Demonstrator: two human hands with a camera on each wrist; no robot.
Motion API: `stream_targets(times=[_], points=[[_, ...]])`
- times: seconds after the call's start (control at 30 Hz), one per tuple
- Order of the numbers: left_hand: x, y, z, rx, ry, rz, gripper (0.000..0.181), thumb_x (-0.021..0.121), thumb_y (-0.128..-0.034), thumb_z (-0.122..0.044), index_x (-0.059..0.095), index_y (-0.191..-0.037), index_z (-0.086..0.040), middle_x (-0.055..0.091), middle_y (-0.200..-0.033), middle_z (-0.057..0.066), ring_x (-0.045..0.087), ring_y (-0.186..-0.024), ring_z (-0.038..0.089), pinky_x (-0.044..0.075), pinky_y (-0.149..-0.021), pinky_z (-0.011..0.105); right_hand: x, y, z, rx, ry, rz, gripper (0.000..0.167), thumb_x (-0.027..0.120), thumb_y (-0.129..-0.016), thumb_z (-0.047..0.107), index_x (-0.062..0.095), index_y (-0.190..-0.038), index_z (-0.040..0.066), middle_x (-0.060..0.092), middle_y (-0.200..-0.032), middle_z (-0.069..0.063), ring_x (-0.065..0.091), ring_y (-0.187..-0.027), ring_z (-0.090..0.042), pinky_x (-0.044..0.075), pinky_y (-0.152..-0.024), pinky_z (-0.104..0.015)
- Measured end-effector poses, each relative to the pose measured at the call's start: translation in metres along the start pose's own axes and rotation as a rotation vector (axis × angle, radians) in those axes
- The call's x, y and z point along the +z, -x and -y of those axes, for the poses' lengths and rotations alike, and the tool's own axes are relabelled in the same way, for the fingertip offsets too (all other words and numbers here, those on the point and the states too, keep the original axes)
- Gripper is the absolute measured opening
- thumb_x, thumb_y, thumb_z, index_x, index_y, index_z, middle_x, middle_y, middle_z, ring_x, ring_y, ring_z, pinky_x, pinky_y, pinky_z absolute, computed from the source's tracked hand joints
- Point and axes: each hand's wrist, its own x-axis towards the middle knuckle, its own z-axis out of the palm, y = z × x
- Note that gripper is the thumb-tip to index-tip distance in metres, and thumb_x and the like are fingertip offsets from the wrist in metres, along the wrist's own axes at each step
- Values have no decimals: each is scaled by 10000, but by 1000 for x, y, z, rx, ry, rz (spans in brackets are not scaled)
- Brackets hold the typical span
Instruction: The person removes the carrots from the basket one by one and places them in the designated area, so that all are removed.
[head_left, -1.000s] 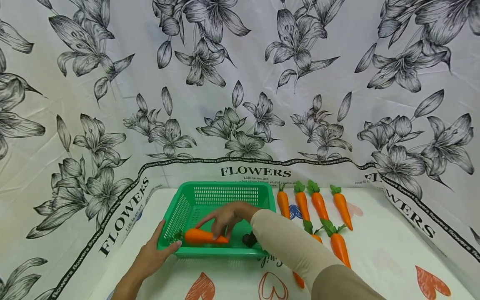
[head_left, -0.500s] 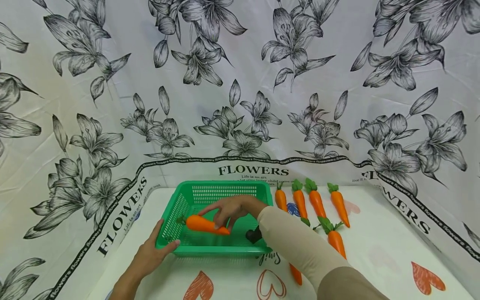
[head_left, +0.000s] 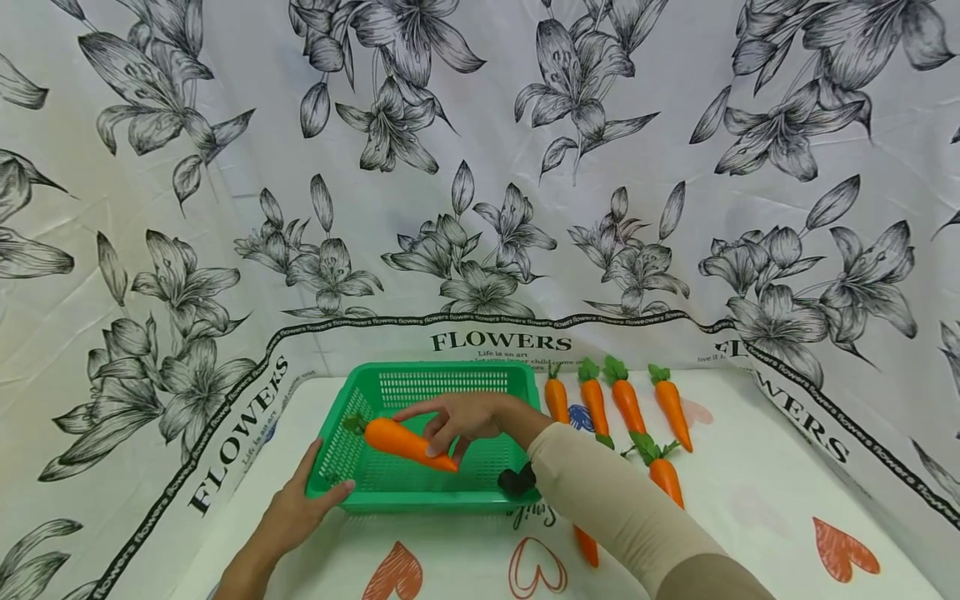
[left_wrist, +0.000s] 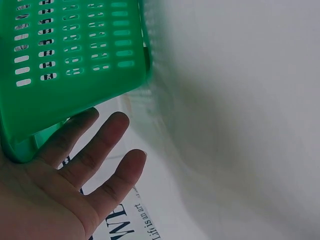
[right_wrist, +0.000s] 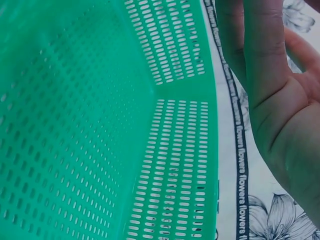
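Observation:
My right hand [head_left: 465,423] pinches an orange carrot [head_left: 397,440] near its narrow tip. The carrot is over the inside of the green perforated basket [head_left: 420,502], its leafy green top pointing left and its tip lower on the right. At the basket's front left corner, my left hand [head_left: 294,510] lies with the thumb at the front rim and the fingers along the left side. In the left wrist view, several fingers of the left hand [left_wrist: 80,175] are straight and spread beside the basket wall [left_wrist: 75,95]. The carrot is out of sight in the right wrist view.
Several carrots [head_left: 628,407] lie on the white tablecloth [head_left: 720,542] right of the basket; the right sleeve [head_left: 600,492] partly covers some. A dark object [head_left: 516,481] shows below the right wrist. A floral curtain [head_left: 480,208] stands behind the table.
My right hand has lifted the carrot from low at the basket's front to a higher position, its leafy end tilting up. My left hand stays at the corner. The head view has shifted slightly.

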Motion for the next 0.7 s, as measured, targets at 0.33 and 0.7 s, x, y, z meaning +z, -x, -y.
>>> stream_targets(times=[0.33,0.7], points=[[-1,0,0,0,8,4,1049,574,-877,-624,-87,-1553,-167,230,-1447,406,347,-1227,604,414,-853,629,12,13,1,-70,-39,-43,726,696,-840,-10,465,-1437,334,632,-1094,-157,651,-875,-293,559,-673,-483],[0,0,-1,3,3,7,1054,574,-879,-620,-95,-1549,-157,230,-1439,417,356,-1216,606,420,-843,617,20,28,5,-141,-63,-86,750,703,-844,-3,440,-1452,348,632,-1117,-143,651,-888,-286,554,-700,-499]])
